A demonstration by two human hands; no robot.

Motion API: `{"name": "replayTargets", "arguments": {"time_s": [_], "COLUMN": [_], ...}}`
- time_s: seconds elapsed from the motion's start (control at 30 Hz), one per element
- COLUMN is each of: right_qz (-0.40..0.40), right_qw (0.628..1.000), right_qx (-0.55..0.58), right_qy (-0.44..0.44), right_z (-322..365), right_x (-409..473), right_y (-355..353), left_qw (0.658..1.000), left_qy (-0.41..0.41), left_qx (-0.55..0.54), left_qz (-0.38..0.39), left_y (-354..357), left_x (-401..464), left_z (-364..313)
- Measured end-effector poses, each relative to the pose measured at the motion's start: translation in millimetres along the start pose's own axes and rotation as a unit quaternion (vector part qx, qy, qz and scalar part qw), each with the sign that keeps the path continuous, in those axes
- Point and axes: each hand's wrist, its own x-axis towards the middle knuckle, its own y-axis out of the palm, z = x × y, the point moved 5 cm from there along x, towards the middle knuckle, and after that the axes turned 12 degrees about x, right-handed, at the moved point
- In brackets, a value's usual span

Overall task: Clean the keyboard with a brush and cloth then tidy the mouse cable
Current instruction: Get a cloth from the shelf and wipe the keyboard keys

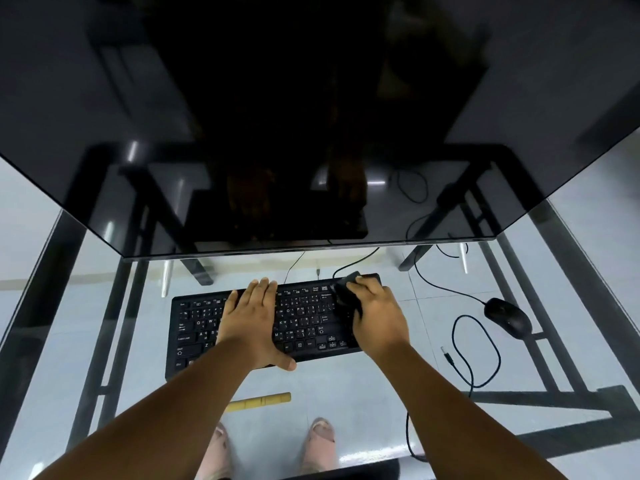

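On the clear glass table (346, 382), the flat black keyboard (304, 320) lies under both hands: the left hand (251, 320) rests open, fingers spread flat across its middle keys, while the right hand (375, 315) is closed around a crumpled dark cloth (344, 292) pressed to the keyboard's right end. To the right, well apart, sits the smooth rounded black mouse (507, 317), its thin cable (485, 344) looping loosely over the glass. A yellow stick-like object (259, 400) lies near the table's front edge, below a glossy dark monitor (311, 116).

Keyboard (194, 327) middle under left hand (249, 320), key legends blurred
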Motion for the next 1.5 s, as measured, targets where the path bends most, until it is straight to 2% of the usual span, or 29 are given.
{"name": "replayTargets", "arguments": {"time_s": [0.13, 0.23, 0.37, 0.53, 0.63, 0.73, 0.8, 0.93, 1.0, 1.2, 1.37, 1.5], "right_qz": [-0.057, -0.024, 0.026, -0.022, 0.01, 0.039, 0.032, -0.022, -0.022, 0.039, -0.02, -0.017], "right_qw": [0.996, 0.998, 0.999, 0.995, 0.998, 0.998, 0.996, 0.991, 0.992, 0.996, 0.992, 0.992], "right_qx": [0.016, 0.029, -0.035, -0.029, -0.016, -0.051, -0.077, -0.061, -0.052, -0.073, -0.075, -0.056], "right_qy": [0.07, 0.049, 0.019, 0.096, 0.062, 0.021, 0.033, 0.115, 0.114, 0.028, 0.103, 0.108], "right_z": [-11.4, 9.5, 12.3, -3.1, 17.3, 22.1, 10.3, -8.8, 1.1, 19.9, -11.2, 7.5], "right_x": [1.2, 4.1, 3.7, 7.4, 7.3, 5.7, 7.3, 8.1, 9.3, 8.4, 6.3, 8.8], "right_y": [-13.8, -3.3, -6.4, -17.7, -5.5, -6.0, -14.9, -27.7, -22.1, -6.7, -24.2, -10.2], "left_qw": [1.0, 1.0, 1.0, 1.0, 1.0, 1.0, 1.0, 1.0, 1.0, 1.0, 1.0, 1.0], "left_qy": [-0.003, -0.002, -0.003, -0.004, -0.004, -0.005, -0.004, -0.005, -0.004, -0.005, -0.005, -0.005], "left_qx": [-0.001, 0.001, 0.003, 0.005, 0.007, 0.005, 0.004, 0.003, 0.004, 0.004, -0.001, -0.004], "left_qz": [0.0, -0.003, -0.003, 0.001, 0.005, 0.004, 0.003, 0.006, 0.008, 0.005, 0.003, 0.004], "left_y": [0.3, -0.1, -0.3, 0.8, 0.4, 0.2, -0.2, 0.4, 0.2, -0.6, 0.3, 0.6], "left_x": [-0.3, 0.3, -1.0, -0.3, -0.2, -0.8, -1.8, -2.3, -2.0, -2.0, -2.8, -2.5], "left_z": [-0.5, -0.7, -0.6, -1.0, -0.7, -0.7, -0.9, -0.8, -0.6, -0.8, -0.5, 0.5]}}
